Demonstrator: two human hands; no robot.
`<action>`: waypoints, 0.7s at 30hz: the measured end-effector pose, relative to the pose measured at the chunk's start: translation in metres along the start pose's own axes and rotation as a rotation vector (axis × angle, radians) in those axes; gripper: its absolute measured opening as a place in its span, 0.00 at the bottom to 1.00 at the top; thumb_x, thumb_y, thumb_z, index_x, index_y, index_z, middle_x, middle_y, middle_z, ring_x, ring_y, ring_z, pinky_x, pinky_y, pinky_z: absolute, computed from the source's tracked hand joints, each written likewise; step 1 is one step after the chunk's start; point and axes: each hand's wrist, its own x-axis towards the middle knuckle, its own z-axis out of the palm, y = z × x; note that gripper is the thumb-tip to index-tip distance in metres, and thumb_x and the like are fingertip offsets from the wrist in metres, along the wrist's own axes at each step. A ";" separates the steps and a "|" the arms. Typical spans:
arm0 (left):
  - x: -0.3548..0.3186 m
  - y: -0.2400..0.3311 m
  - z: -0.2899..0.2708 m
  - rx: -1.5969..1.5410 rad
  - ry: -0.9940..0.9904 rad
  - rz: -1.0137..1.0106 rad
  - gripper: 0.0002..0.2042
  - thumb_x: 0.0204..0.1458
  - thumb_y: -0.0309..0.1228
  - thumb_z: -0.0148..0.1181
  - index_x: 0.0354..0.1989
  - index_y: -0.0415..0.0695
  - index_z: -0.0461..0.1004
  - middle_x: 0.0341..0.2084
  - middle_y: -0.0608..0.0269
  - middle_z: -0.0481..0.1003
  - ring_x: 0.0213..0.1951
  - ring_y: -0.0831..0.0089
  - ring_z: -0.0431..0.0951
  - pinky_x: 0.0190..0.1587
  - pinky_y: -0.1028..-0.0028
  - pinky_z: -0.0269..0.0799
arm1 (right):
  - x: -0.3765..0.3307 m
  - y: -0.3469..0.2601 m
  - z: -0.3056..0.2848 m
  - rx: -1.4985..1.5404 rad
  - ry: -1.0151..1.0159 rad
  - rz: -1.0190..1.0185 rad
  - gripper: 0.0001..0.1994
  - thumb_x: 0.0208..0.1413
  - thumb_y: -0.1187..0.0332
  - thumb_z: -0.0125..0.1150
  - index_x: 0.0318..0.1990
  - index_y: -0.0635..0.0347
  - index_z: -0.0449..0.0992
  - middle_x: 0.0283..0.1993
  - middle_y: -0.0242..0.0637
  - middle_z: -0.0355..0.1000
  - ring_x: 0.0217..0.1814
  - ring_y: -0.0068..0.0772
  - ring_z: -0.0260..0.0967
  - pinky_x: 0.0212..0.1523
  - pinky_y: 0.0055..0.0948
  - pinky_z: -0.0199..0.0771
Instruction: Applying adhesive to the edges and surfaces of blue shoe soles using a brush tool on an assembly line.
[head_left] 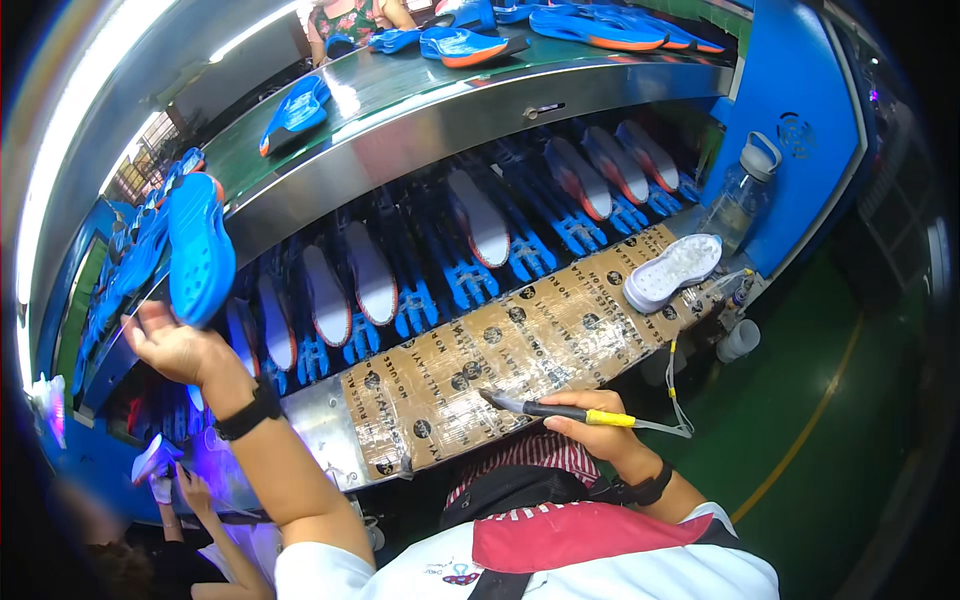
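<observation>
My left hand (pixel 178 347) is raised at the left, its fingers at the lower end of a blue shoe sole (pixel 201 250). The sole stands tilted upward in front of the conveyor edge, with small holes showing on its face; its grip is partly hidden. In my right hand (pixel 603 428), a brush (pixel 560 411) with a dark handle and yellow collar points left, its bristles over the cardboard-covered ledge (pixel 450 380). A thin tube trails from its rear end. A white shoe sole (pixel 672 272) rests at the ledge's right end.
Blue soles (pixel 296 112) lie on the green upper conveyor (pixel 370 85). Below it, several pale-faced soles (pixel 372 275) sit on blue holders. A clear bottle (pixel 742 195) and a white cup (pixel 738 341) are at the right. A co-worker's hands (pixel 190 488) are at lower left, beside another sole.
</observation>
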 end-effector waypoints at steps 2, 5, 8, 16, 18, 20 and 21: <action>0.024 -0.031 -0.033 -0.356 -0.075 -0.624 0.33 0.54 0.49 0.41 0.65 0.40 0.52 0.62 0.47 0.56 0.61 0.50 0.58 0.62 0.44 0.49 | -0.003 -0.002 0.002 0.020 -0.005 -0.007 0.13 0.49 0.72 0.66 0.43 0.65 0.78 0.39 0.42 0.78 0.40 0.26 0.75 0.42 0.22 0.72; -0.018 -0.057 -0.035 -0.874 -0.564 -1.076 0.39 0.53 0.54 0.41 0.68 0.40 0.44 0.68 0.43 0.42 0.68 0.44 0.41 0.65 0.40 0.37 | -0.007 -0.001 0.005 0.097 -0.007 0.011 0.13 0.49 0.73 0.66 0.43 0.66 0.78 0.39 0.42 0.78 0.40 0.25 0.74 0.42 0.22 0.72; -0.031 -0.066 -0.038 -0.994 -0.781 -1.074 0.41 0.51 0.54 0.48 0.67 0.39 0.44 0.67 0.43 0.45 0.68 0.45 0.41 0.66 0.42 0.38 | -0.011 -0.007 0.009 0.154 -0.002 0.021 0.14 0.49 0.73 0.66 0.44 0.67 0.77 0.39 0.41 0.77 0.40 0.24 0.74 0.42 0.22 0.72; -0.119 -0.033 -0.108 -0.768 -0.873 -1.136 0.37 0.50 0.60 0.53 0.57 0.38 0.62 0.50 0.45 0.68 0.55 0.50 0.66 0.55 0.56 0.66 | -0.011 -0.011 0.005 0.118 0.077 -0.010 0.12 0.51 0.73 0.64 0.43 0.66 0.77 0.36 0.36 0.77 0.36 0.19 0.72 0.37 0.19 0.70; -0.151 -0.008 -0.122 -0.383 -0.941 -1.151 0.39 0.50 0.64 0.46 0.56 0.38 0.63 0.45 0.44 0.71 0.46 0.51 0.73 0.48 0.58 0.73 | -0.006 -0.014 0.006 0.130 0.102 -0.024 0.12 0.51 0.74 0.63 0.43 0.66 0.77 0.35 0.36 0.77 0.35 0.18 0.72 0.36 0.18 0.70; -0.180 0.008 -0.134 -0.261 -0.886 -1.218 0.41 0.50 0.66 0.43 0.56 0.37 0.63 0.43 0.43 0.71 0.41 0.53 0.75 0.44 0.59 0.75 | 0.003 -0.027 0.010 0.170 0.119 -0.026 0.12 0.50 0.74 0.63 0.43 0.67 0.77 0.33 0.35 0.77 0.32 0.16 0.71 0.34 0.17 0.70; -0.190 0.013 -0.139 -0.269 -0.922 -1.333 0.40 0.50 0.64 0.46 0.57 0.38 0.62 0.44 0.43 0.71 0.43 0.52 0.75 0.47 0.58 0.74 | 0.008 -0.032 0.013 0.220 0.129 -0.036 0.12 0.50 0.74 0.62 0.43 0.67 0.77 0.32 0.34 0.76 0.31 0.15 0.70 0.34 0.17 0.69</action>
